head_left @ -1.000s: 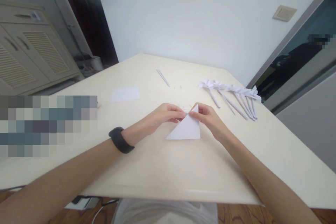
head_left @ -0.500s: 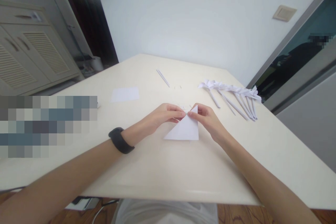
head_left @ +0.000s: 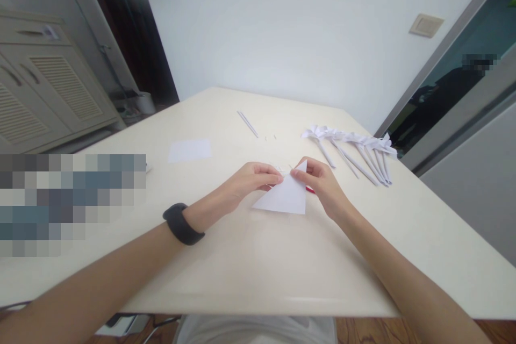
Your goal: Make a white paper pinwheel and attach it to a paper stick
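Observation:
Both hands pinch a white sheet of paper [head_left: 285, 196], which shows as a triangle with its long slanted edge toward the upper left. My left hand [head_left: 258, 178], below a black wristband [head_left: 183, 224], grips that slanted edge between thumb and fingers. Close beside it, my right hand [head_left: 316, 178] pinches the same edge nearer the upper corner. A bit of something red [head_left: 310, 190] shows under the right hand; its kind is hidden. Small white scraps [head_left: 279, 169] lie just behind the fingers.
Paper flowers with rolled stems [head_left: 350, 142] lie at the right of the table [head_left: 258, 274]. A flat white sheet [head_left: 190, 150] rests at the left, thin paper rolls [head_left: 247, 124] at the back. A person in dark clothing [head_left: 439, 99] shows beyond the doorway.
The paper's lower edge has lifted and tilted slightly, and a red bit now shows under my right hand. Both hands keep their pinch. The view has shifted a little.

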`<state>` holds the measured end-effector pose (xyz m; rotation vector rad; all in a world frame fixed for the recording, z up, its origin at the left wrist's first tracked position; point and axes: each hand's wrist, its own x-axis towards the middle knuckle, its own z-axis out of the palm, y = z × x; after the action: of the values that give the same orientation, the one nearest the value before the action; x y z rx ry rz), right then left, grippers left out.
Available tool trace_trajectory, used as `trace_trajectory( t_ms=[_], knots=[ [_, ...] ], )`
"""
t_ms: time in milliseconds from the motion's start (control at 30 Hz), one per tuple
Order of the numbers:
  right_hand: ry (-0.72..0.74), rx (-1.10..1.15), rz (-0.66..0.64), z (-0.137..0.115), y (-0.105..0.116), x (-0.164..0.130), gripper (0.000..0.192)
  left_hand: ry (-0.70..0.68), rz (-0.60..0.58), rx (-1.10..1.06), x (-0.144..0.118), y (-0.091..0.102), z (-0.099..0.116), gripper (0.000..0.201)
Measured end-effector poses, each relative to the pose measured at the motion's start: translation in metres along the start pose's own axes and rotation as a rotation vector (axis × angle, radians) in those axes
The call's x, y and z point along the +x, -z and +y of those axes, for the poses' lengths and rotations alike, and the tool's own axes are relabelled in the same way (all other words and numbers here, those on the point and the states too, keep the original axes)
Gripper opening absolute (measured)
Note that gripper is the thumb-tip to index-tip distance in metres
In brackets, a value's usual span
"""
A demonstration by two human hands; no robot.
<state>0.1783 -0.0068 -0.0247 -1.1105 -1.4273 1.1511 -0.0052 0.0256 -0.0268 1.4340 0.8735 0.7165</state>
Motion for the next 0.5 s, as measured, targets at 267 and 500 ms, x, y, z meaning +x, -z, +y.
trace_trajectory(
  t_ms=[267,500],
  knots=[
    [0.040,0.098,0.190,-0.002,0.034,0.012,0.017,-0.022,0.001,-0.003,0.000,0.004,0.001,0.021],
    [0.092,0.109,0.233,-0.003,0.047,0.016,0.013,-0.038,0.003,0.043,-0.001,0.005,0.002,0.023]
  ],
)
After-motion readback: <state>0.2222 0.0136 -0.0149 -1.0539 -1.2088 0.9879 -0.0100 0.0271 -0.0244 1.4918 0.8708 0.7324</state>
